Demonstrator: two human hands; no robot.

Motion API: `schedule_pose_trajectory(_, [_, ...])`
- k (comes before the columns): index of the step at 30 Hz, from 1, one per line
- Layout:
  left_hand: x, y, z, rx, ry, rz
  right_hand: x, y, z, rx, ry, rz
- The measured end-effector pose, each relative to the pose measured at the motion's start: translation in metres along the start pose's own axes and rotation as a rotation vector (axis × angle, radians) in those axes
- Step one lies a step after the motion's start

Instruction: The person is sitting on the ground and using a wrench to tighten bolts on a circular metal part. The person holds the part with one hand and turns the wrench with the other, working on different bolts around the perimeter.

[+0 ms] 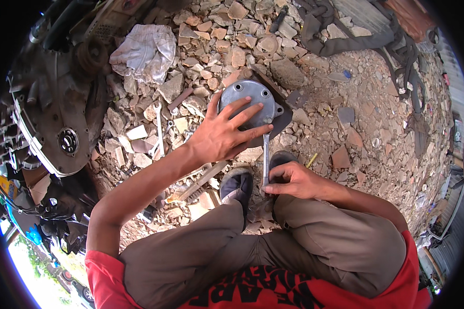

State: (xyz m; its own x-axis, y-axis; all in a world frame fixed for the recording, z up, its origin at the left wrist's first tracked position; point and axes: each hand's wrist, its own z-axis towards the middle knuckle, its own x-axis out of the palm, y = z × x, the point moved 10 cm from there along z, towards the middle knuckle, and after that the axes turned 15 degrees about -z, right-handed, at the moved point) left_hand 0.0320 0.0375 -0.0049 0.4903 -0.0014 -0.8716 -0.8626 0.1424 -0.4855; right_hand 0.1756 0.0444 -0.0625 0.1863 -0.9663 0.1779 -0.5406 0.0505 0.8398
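A round grey metal plate [234,93] with bolt holes lies on a dark metal piece [284,116] in front of me. My left hand [227,129] rests over the plate, palm down, fingers spread across its face and left edge; one fingertip is by the bolt at the lower right. A long silver wrench [266,154] runs down from that bolt. My right hand [294,181] pinches the wrench's lower end between thumb and fingers.
Broken rubble [345,149] covers the ground. Loose wrenches [160,129] and a white cloth [144,51] lie to the left. A large engine casing [51,118] fills the far left, dark straps [392,62] the upper right. My shoes [236,185] are beneath my hands.
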Motion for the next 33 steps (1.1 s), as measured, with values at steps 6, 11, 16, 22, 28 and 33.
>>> schedule_pose_trajectory(6, [0.002,0.0,-0.002,0.04,-0.021,0.01,-0.008,-0.002,-0.008,-0.018,-0.118,-0.094])
schedule_pose_trajectory(11, [0.003,0.0,-0.003,0.041,-0.024,0.012,-0.012,0.002,-0.008,-0.058,-0.168,-0.168])
schedule_pose_trajectory(16, [0.0,-0.002,-0.002,0.043,-0.036,0.038,-0.022,0.007,-0.007,-0.083,-0.252,-0.254])
schedule_pose_trajectory(22, [0.0,-0.002,0.001,0.006,-0.013,0.012,-0.021,0.007,0.0,-0.081,-0.194,-0.088])
schedule_pose_trajectory(28, [0.0,-0.001,0.002,-0.017,-0.016,-0.009,-0.011,0.01,0.012,0.001,-0.037,0.13])
schedule_pose_trajectory(33, [0.002,0.0,0.002,-0.019,-0.013,-0.006,0.005,0.018,0.027,0.005,0.09,0.398])
